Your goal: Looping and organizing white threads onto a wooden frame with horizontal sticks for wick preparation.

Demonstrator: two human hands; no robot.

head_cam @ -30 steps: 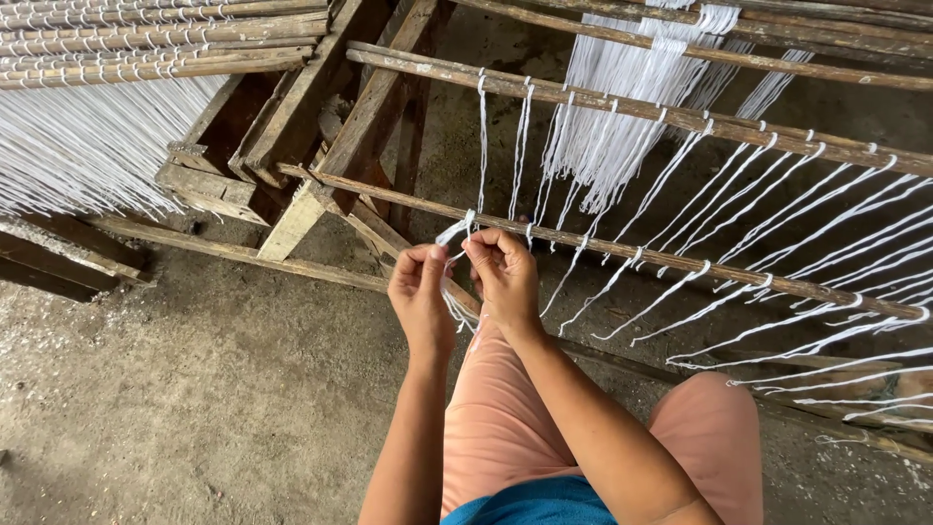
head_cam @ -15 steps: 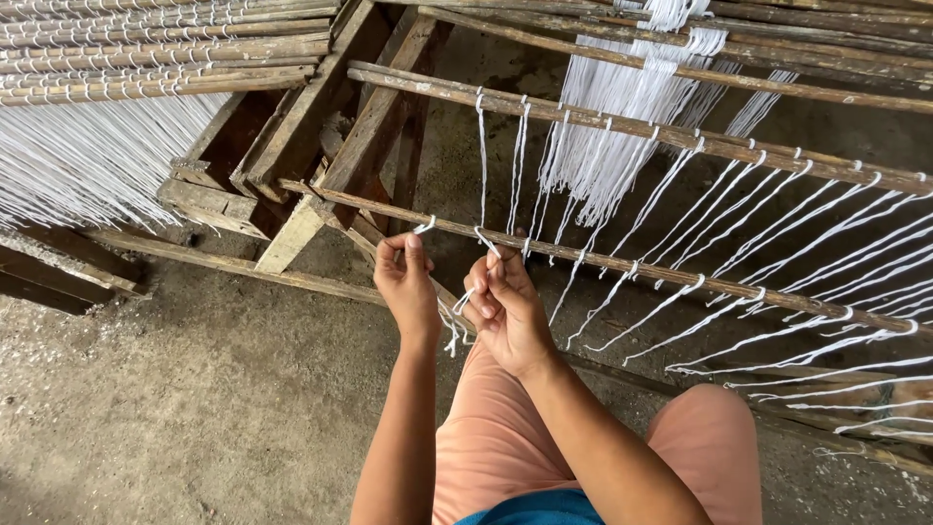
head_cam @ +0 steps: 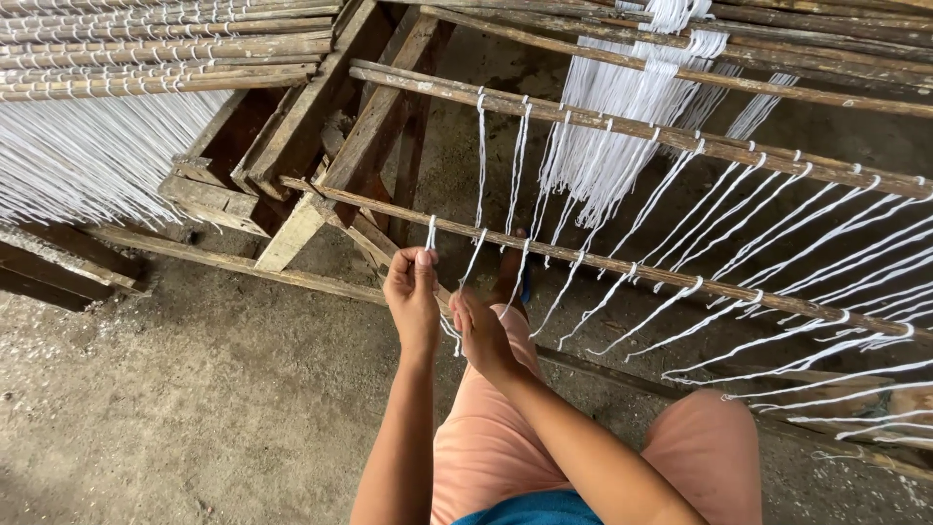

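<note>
My left hand (head_cam: 412,297) is raised to the lower wooden rod (head_cam: 622,264) and pinches a white cord (head_cam: 431,233) that loops over it. My right hand (head_cam: 482,333) sits just below and to the right, fingers closed around the hanging end of the same white cord near my left wrist. Many more white cords (head_cam: 680,292) run in a row from this rod up to the upper wooden rod (head_cam: 632,126). My knees in pink shorts (head_cam: 486,437) are below the hands.
A wooden frame with slanted beams (head_cam: 311,204) stands at the left, with a sheet of white threads (head_cam: 87,156) under stacked sticks (head_cam: 155,49). A thick bundle of white yarn (head_cam: 622,136) hangs at the back. The concrete floor (head_cam: 146,408) lies beneath.
My left hand rose from beside the right hand up to the lower rod with the cord. My right hand dropped slightly and drew the cord end downward.
</note>
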